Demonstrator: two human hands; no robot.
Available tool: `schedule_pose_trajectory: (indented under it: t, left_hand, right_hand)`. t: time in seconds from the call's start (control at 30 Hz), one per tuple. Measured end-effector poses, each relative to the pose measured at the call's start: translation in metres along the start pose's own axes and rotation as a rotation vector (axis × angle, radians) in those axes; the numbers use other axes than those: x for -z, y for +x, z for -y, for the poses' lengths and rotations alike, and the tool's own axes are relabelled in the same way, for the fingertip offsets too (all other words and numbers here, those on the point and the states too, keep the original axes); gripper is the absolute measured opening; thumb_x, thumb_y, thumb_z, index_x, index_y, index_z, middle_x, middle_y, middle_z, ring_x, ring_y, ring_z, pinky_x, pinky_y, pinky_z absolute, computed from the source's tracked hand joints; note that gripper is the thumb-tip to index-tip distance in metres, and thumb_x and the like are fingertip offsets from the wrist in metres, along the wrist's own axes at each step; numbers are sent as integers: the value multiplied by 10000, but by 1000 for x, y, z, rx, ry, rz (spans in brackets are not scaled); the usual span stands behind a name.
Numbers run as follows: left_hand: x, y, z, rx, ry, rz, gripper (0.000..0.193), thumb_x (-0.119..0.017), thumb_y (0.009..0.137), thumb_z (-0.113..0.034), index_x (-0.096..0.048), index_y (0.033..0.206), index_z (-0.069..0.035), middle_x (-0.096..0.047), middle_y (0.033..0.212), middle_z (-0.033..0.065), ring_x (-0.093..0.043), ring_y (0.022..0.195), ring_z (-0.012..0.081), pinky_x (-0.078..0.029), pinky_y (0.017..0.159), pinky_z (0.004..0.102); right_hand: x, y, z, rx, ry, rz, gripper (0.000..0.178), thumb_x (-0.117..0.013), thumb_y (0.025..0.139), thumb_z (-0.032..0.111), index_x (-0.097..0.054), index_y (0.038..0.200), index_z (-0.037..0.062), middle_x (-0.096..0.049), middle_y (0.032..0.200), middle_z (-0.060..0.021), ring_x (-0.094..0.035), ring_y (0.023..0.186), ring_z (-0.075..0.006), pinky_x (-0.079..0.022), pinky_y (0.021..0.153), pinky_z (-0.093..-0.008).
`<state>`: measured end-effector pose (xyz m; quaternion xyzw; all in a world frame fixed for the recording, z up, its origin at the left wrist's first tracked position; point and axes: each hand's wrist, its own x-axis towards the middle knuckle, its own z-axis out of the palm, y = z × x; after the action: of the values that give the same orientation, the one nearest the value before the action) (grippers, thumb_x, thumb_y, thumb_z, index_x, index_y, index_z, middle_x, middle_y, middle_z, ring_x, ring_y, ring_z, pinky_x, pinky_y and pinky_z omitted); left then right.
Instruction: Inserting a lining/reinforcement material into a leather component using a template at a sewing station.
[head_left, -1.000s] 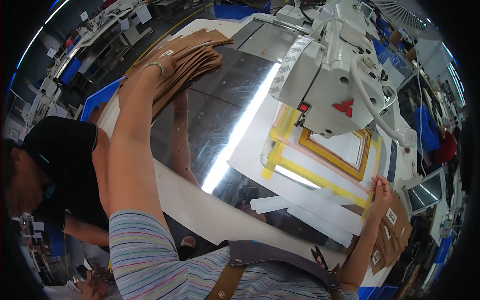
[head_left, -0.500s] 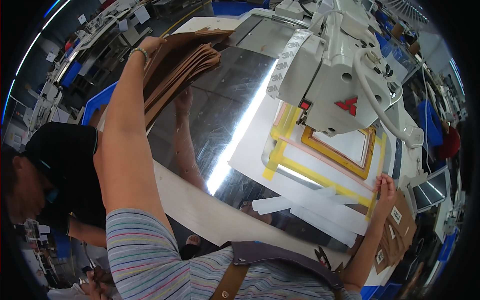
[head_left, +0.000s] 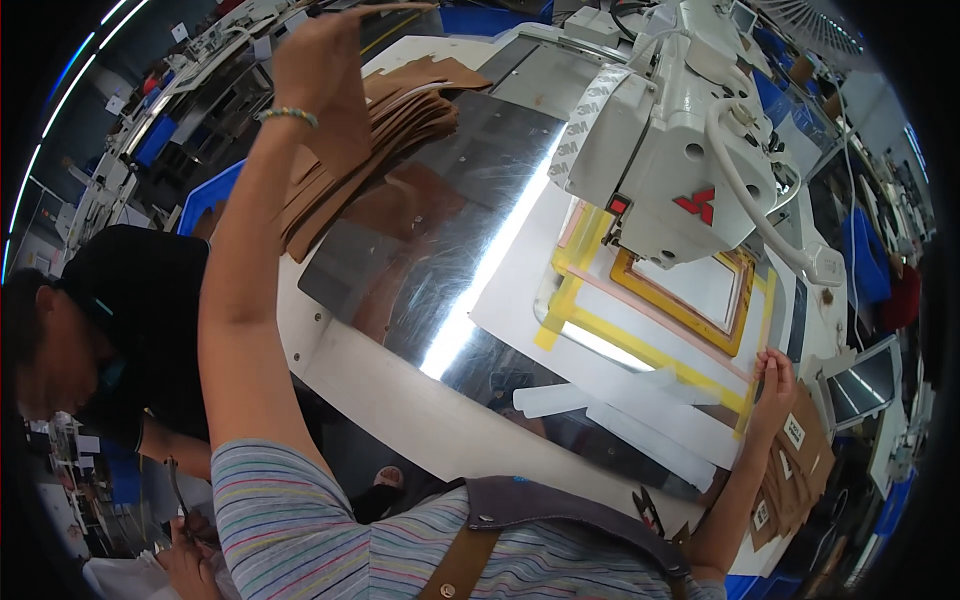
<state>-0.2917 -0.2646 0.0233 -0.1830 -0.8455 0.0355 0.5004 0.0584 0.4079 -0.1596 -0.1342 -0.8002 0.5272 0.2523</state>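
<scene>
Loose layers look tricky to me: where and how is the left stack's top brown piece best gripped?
The top brown piece is probably best pinched at its right end, from the right: the stack fans out there, clear of the left hand.

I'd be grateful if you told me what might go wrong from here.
The left hand holds a brown piece up beside an uneven brown pile, so it might drag other pieces askew.

The right hand is right by the yellow tape, so a nudge could perhaps disturb it.

The snips lie close to the apron and might get knocked.
</scene>
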Motion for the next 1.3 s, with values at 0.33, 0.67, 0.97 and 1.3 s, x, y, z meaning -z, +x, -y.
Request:
schedule_pose_trajectory:
  t: [0.33,0.67,0.97,1.3]
  left_hand:
    - [89,-187,-236,-161,-476,471,300,-700,866,-123,-758,1110,40,-743,1220,219,-707,1085,320,-554,960,419]
    - [101,-206,-245,-164,-432,425,405,-723,864,-180,-711,1203,40,-696,1277,203,-673,1121,323,-550,946,418]
    - [108,-206,-177,-144,-485,452,194,-725,858,-134,-700,1014,-21,-723,1175,123,-696,1021,280,-573,878,384]
    - [117,-204,-123,-118,-309,359,171,-696,754,-48,-653,919,-35,-646,936,101,-655,912,289,-557,812,392]
  right_hand:
    - [-82,-31,159,479,-341,649,155,-642,948,-23,-706,1089,-16,-717,1032,-125,-692,926,-238,-548,810,-336]
    - [-209,-52,177,975,-586,763,357,-785,875,199,-682,1166,21,-694,1191,-110,-690,1000,-290,-566,796,-403]
    - [-243,-57,142,1184,-778,599,265,-711,790,114,-669,1037,28,-646,946,-72,-688,835,-179,-542,587,-315]
    - [-231,-34,162,1205,-744,443,203,-686,754,88,-678,954,53,-612,901,-44,-645,832,-177,-509,617,-310]
